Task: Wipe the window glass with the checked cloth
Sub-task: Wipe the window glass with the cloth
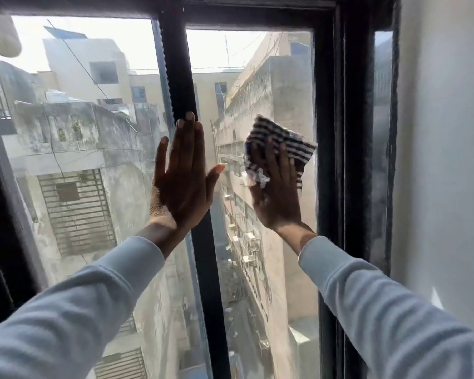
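Note:
The window has two panes split by a black upright bar [179, 77]. My right hand [275, 192] presses a dark-and-white checked cloth [281, 138] flat against the right pane [257, 269], about mid-height and close to its right edge. The cloth bunches under my fingers and sticks out above them. My left hand [182, 176] lies flat with fingers together and thumb out, palm against the black bar and the edge of the left pane [80, 160]. It holds nothing. Both arms are in pale grey-blue sleeves.
A thick black frame [350, 160] borders the right pane, with a narrow glass strip [381, 132] and a white wall [443, 160] beyond it. The frame's dark top rail [257, 12] runs above. Through the hazy glass I see buildings and a narrow street far below.

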Motion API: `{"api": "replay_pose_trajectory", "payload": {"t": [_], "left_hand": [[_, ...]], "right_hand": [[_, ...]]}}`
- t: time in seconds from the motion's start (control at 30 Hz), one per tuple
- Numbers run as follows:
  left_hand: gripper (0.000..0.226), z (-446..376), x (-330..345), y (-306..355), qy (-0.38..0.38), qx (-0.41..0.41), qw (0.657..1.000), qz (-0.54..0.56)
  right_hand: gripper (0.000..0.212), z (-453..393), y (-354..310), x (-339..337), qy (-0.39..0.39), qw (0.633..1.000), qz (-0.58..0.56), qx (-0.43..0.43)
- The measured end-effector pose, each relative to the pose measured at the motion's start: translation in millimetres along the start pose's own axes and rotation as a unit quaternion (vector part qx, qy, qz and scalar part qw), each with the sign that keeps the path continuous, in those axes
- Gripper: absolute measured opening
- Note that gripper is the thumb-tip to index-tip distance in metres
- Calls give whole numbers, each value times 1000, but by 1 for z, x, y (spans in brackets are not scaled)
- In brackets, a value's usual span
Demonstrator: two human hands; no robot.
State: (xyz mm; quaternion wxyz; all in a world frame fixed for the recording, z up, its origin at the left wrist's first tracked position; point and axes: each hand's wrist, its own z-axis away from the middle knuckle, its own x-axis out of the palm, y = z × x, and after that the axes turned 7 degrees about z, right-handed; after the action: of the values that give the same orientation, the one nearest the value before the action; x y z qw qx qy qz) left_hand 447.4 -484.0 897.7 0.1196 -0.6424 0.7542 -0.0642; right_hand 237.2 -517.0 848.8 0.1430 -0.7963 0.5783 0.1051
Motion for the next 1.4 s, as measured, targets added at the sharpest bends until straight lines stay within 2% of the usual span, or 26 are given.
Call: {"api": "replay_pose_trajectory", "payload": {"t": [0.07, 0.1, 0.13, 0.2, 0.27, 0.33, 0.4, 0.43, 0.5, 0.57, 0.6, 0.67, 0.73, 0.8, 0.87, 0.97, 1.03, 1.1, 1.13, 1.2, 1.23, 1.27, 1.3, 1.4], "left_hand": [[84, 0, 1, 1, 1, -6, 1000, 5], [85, -1, 1, 2, -1, -6, 1000, 11], [85, -1, 1, 2, -5, -4, 1000, 19], [84, 0, -1, 3, -13, -5, 999, 34], [82, 1, -5, 3, -23, -9, 999, 46], [79, 2, -11, 4, -30, -3, 998, 50], [80, 1, -15, 7, -38, -8, 998, 54], [80, 0, -17, 7, -43, -14, 997, 61], [81, 0, -20, 8, -56, -20, 996, 71], [82, -1, -22, 7, -73, -21, 994, 79], [82, -2, -24, 8, -84, -20, 993, 84], [87, -4, -27, 12, -98, -29, 990, 95], [92, -7, -34, 17, -115, -43, 987, 104], [92, -7, -42, 20, -145, -46, 984, 93], [91, -10, -52, 24, -182, -54, 979, 73], [84, -16, -69, 36, -202, -90, 973, 65], [78, -20, -83, 46, -205, -136, 963, 109], [79, -22, -99, 60, -220, -226, 922, 226], [81, -23, -111, 68, -226, -285, 873, 326], [80, -25, -137, 85, -244, -375, 708, 547], [77, -25, -150, 92, -250, -396, 639, 610], [73, -23, -162, 96, -252, -409, 605, 635], [69, -20, -172, 100, -249, -416, 586, 649], [50, -7, -195, 117, -200, -416, 566, 683]], "right_hand": [[76, 44, 3, 10, -68, 979, -79, 175], [77, 83, -6, 16, -113, 968, -112, 196], [76, 123, -21, 20, -144, 971, -107, 158], [74, 171, -40, 30, -162, 986, -51, 3], [73, 135, -41, 31, -107, 989, -30, -92], [71, 68, -33, 25, -50, 992, -33, -110], [69, 16, -19, 13, -4, 998, -21, -58], [70, 6, -13, 10, 7, 1000, -15, -6], [79, 18, -20, 11, 10, 984, -46, 170], [88, 47, -51, 13, -1, 946, -99, 309], [89, 60, -68, 15, -8, 942, -101, 319], [88, 73, -90, 14, -29, 960, -100, 262], [83, 64, -94, 5, -59, 958, -170, 222], [72, 50, -92, -18, -104, 912, -318, 237], [44, 37, -85, -52, -155, 826, -466, 277], [64, 25, -66, -102, -216, 670, -637, 315], [68, 19, -52, -129, -243, 580, -712, 312], [67, 18, -46, -156, -264, 519, -755, 301], [70, 19, -43, -168, -274, 499, -769, 292], [78, 24, -38, -192, -294, 480, -783, 266], [82, 28, -34, -204, -300, 477, -785, 258], [84, 33, -31, -216, -306, 482, -780, 256], [81, 38, -27, -228, -312, 494, -768, 261], [62, 59, -15, -264, -305, 570, -707, 288]]}}
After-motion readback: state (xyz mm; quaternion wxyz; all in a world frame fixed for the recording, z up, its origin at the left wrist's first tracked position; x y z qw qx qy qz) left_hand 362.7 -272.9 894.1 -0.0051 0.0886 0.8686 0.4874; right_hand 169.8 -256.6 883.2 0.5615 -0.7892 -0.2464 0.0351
